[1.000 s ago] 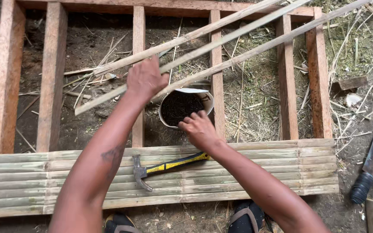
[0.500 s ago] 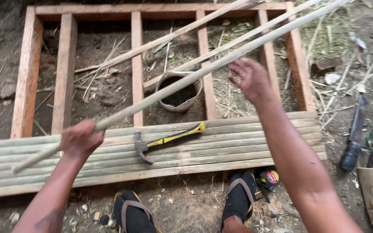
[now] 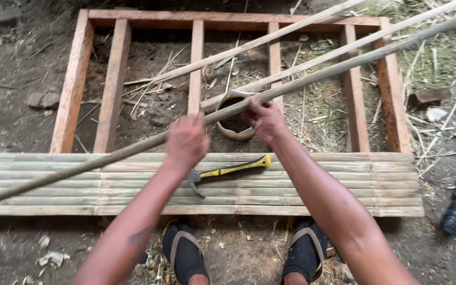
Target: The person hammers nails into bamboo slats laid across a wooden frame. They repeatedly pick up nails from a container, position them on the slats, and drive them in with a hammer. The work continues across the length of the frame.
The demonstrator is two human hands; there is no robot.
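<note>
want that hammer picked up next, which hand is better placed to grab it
Probably the left hand: it grips the bamboo strip right above the hammer head. The right hand sits farther up.

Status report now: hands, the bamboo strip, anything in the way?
Both hands, left hand and right hand, grip bamboo strip. Strip above wooden frame. Hammer lies below hands.

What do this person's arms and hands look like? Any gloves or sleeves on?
Both arms are bare: no sleeves and no gloves on the left hand or the right hand. The left forearm carries a small dark mark, perhaps a tattoo. No watch or rings show.
</note>
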